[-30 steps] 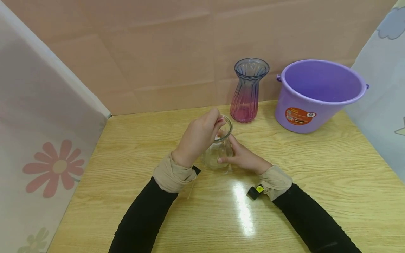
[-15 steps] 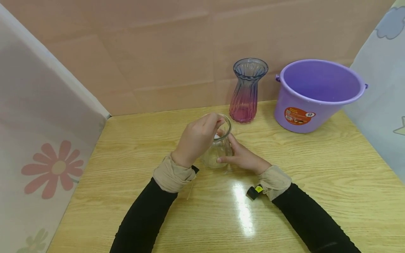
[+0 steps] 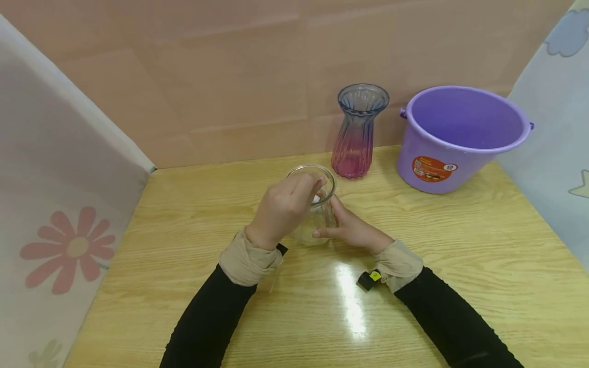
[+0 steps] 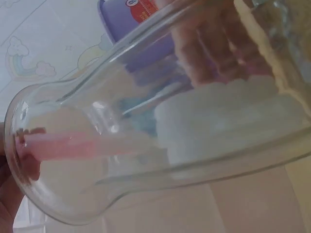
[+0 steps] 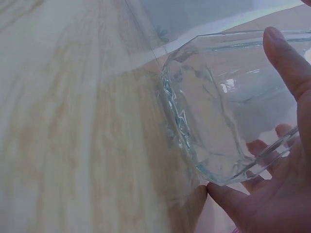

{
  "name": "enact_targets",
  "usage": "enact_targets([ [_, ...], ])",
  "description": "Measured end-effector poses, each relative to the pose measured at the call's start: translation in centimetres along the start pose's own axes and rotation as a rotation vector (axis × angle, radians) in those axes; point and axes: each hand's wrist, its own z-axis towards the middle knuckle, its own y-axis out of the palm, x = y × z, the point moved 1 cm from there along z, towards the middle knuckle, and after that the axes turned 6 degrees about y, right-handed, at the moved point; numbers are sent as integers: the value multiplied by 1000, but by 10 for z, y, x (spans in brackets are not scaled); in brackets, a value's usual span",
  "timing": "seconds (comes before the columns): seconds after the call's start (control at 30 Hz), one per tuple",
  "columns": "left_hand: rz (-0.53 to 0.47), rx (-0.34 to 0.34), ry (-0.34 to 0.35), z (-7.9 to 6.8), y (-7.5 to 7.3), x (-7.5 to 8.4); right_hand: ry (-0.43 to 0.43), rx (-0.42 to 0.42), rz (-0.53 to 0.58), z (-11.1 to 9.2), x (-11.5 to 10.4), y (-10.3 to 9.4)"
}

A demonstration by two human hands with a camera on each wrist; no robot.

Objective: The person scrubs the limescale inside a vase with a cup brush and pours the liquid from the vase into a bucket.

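Note:
A clear glass vase (image 3: 309, 231) with a flared rim stands on the table in front of me. My right hand (image 3: 353, 228) grips its body from the right, thumb in front and fingers around the far side, as the right wrist view also shows. My left hand (image 3: 284, 207) is at the vase's mouth, pinching the pink handle (image 4: 68, 146) of a sponge brush. The brush's white sponge head (image 4: 214, 124) is inside the vase, seen through the glass in the left wrist view. In the head view the left hand hides most of the brush.
Behind the clear vase stands a blue-to-pink ribbed glass vase (image 3: 354, 138). To its right is a purple bucket (image 3: 437, 148) with an orange label, close to the back wall. Fabric walls border the wooden table (image 3: 193, 220) at the back and sides.
My left hand has moved down at the vase's mouth, lowering the brush, so more of the rim shows. The right hand keeps its grip on the vase.

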Motion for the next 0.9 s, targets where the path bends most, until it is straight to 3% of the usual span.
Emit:
enact_targets([
  [0.27,10,58,-34,4,-13,0,15,26,-9,-2,2,1],
  [0.53,-119,185,-154,7,-20,-8,11,19,31,-2,4,0],
  [0.9,-266,257,-200,13,-29,-7,7,15,25,0,4,-1],
])
